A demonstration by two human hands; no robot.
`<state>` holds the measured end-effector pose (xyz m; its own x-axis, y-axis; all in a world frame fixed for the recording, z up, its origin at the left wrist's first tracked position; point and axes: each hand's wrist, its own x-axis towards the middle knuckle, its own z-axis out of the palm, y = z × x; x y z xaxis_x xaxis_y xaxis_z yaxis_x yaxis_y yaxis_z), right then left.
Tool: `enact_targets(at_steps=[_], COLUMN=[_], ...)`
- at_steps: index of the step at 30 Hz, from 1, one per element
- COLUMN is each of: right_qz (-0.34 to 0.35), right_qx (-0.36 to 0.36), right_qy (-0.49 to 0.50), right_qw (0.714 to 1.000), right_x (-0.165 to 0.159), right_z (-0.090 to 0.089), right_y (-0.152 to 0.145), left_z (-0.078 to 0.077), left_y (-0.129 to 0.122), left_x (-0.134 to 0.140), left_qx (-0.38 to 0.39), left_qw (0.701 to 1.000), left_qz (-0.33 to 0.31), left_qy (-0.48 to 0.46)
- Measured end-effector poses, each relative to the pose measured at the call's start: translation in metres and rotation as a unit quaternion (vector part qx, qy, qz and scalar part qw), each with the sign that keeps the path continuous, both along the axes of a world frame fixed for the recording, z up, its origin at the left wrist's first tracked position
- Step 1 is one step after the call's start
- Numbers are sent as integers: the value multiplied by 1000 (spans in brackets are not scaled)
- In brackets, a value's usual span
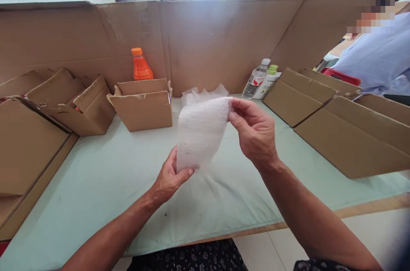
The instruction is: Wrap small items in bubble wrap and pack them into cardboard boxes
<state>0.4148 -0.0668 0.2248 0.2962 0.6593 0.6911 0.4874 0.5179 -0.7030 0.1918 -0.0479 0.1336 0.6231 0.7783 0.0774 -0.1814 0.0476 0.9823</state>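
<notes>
The bubble-wrap piece (202, 132) is above the green tablecloth (96, 172), its upper corner pinched in the right hand (256, 132), its lower edge in the partly closed left hand (168, 181); spreading it seems the current step; the next move probably calls for even tension.

You see a thin, flexible packing sheet (201, 132) in translucent white, a plain mint-green cloth table cover (128, 168), open brown cardboard boxes (149, 111) and a waisted bright-orange plastic bottle (141, 68); your black fabric garment (188, 258) carries scattered small pale motifs.
</notes>
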Motion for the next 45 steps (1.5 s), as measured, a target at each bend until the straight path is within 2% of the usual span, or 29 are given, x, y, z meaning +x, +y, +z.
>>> enact_targets(at_steps=[2, 4, 7, 9, 11, 13, 15, 18, 20, 24, 25, 27, 29, 30, 32, 33, 35, 37, 38, 40, 43, 45], right_qz=[-68, -90, -17, -2, -16, 10, 101, 254, 295, 319, 313, 256, 170, 130, 74, 53, 22, -4, -13, 3, 111, 155], right_qx=[32, 14, -105, -152, -156, -153, -167, -201, -221, -268, -279, -300, -310, -308, -293, -281, -254, -222, -205, -178, -188, -217], right_qy=[-117, -258, -426, -458, -442, -414, -408, -411, -378, -282, -269, -267, -297, -322, -373, -392, -412, -407, -400, -392, -411, -416], right_qw=[990, 962, 899, 876, 883, 897, 892, 852, 849, 864, 867, 879, 887, 885, 877, 874, 875, 886, 893, 902, 885, 870], right_x=[11, 25, 43, 46, 35, 9, -22, -54, -59, -55, -57, -68, -82, -87, -93, -93, -88, -81, -78, -75, -79, -83], right_z=[-24, -56, -103, -122, -126, -123, -118, -114, -112, -111, -113, -121, -131, -135, -142, -143, -143, -140, -137, -133, -133, -134], right_y=[9, 14, 4, -10, -24, -30, -29, -23, -26, -39, -41, -38, -29, -23, -12, -8, -7, -12, -16, -24, -30, -28], left_z=[-2, -5, -14, -21, -26, -27, -25, -17, -11, -2, -1, -2, -4, -7, -12, -15, -22, -28, -31, -35, -39, -38], left_y=[-14, -25, -39, -46, -52, -57, -60, -61, -56, -27, -19, -5, 0, 0, -5, -7, -10, -8, -5, 2, 10, 11], left_x=[-11, -27, -53, -68, -78, -85, -88, -92, -92, -87, -84, -81, -81, -83, -89, -93, -98, -98, -97, -92, -86, -85], left_qx=[-69, -128, -191, -213, -222, -210, -184, -176, -212, -283, -293, -298, -243, -178, 27, 144, 347, 468, 500, 525, 529, 527], left_qw=[997, 990, 977, 969, 963, 962, 962, 959, 955, 951, 950, 949, 958, 965, 958, 936, 866, 800, 777, 750, 739, 743], left_qz=[22, 55, 63, 53, 55, 73, 84, 85, 91, 56, 39, 21, 43, 69, 126, 141, 124, 67, 39, 4, -3, 7], left_qy=[-9, -4, 66, 113, 143, 161, 182, 207, 187, 111, 101, 104, 144, 179, 256, 289, 338, 368, 381, 403, 418, 413])
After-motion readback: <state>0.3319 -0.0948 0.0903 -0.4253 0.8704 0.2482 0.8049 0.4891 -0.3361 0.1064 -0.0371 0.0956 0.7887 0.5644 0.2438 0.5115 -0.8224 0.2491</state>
